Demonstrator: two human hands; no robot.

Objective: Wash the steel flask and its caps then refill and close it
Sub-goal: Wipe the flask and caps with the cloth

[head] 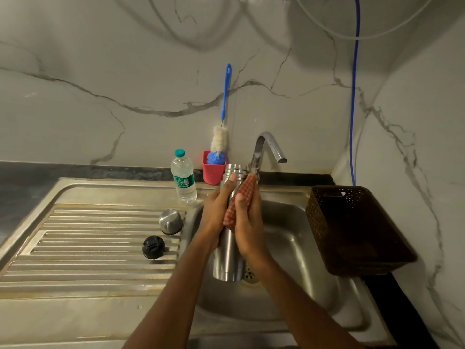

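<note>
The flask (227, 255) is upright over the sink (297, 248), its open mouth up near the tap (266, 147) and its base above the drain. The left hand (216, 210) grips its left side, fingers curled round the body. The right hand (247, 230) clamps a red checked cloth (242, 192) against the right side of the flask, thumb over the cloth. No stream shows at the tap.

This looks like the outside scrub of the flask, so the task seems to be in its early half. The steel cap (170, 221) and the black cap (153, 247) lie off the flask on the draining board (88, 238) to the left; whether they are washed I cannot tell. The long brush (221, 139) stands in the red cup (214, 170) at the far edge. Rinsing, refilling, perhaps from the water bottle (183, 176) beside the cup, and closing are left.
</note>
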